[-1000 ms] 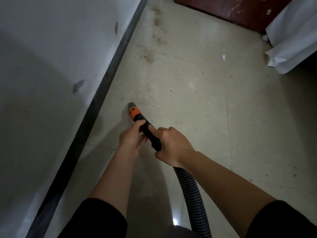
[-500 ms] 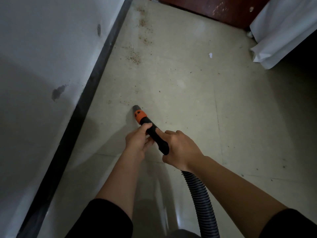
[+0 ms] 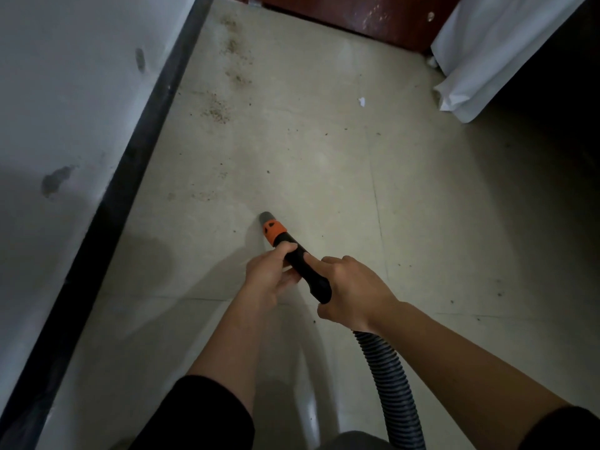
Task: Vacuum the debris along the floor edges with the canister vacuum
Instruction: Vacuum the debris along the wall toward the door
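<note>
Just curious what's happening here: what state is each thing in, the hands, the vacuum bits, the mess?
Black vacuum wand with orange collar and grey nozzle: angled down, tip near the floor.
Left hand: grips the wand behind the collar.
Right hand: grips the wand's rear end.
Ribbed black hose: attached to the wand, trailing back.
Brown debris patches: lying beside the black baseboard, not yet vacuumed.
Small white paper scrap: lying loose.

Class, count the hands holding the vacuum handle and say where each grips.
2. The left hand grips the black handle just behind the orange collar; the right hand grips its rear end, where the ribbed hose begins. Neither is hidden.
</note>
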`<state>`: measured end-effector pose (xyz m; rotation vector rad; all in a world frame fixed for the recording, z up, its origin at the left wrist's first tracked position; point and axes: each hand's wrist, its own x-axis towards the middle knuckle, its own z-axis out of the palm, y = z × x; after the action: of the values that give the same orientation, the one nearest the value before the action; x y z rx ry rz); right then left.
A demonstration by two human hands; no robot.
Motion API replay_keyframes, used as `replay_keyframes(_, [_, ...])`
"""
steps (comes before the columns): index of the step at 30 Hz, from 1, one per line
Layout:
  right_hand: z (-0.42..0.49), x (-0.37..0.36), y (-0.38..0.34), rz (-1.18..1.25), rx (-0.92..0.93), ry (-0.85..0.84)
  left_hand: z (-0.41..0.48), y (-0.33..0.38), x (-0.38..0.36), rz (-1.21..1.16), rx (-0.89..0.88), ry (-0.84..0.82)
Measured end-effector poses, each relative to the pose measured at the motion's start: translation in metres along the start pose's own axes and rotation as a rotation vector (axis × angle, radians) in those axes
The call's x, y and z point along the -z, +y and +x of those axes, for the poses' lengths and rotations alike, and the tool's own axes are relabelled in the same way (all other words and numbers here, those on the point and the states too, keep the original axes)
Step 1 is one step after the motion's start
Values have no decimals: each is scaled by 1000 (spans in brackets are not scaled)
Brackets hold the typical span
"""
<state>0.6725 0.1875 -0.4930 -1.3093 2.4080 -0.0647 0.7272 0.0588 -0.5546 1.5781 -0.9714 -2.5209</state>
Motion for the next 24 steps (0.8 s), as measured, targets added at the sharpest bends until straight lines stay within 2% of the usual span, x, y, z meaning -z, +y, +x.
replay_keyframes(10, [-43, -4, 23, -11, -29, 15, -17, -34, -22, 42, 38, -61])
replay_keyframes(24, [-28, -9, 22, 25, -27, 36, -5, -29, -25, 28, -8, 41])
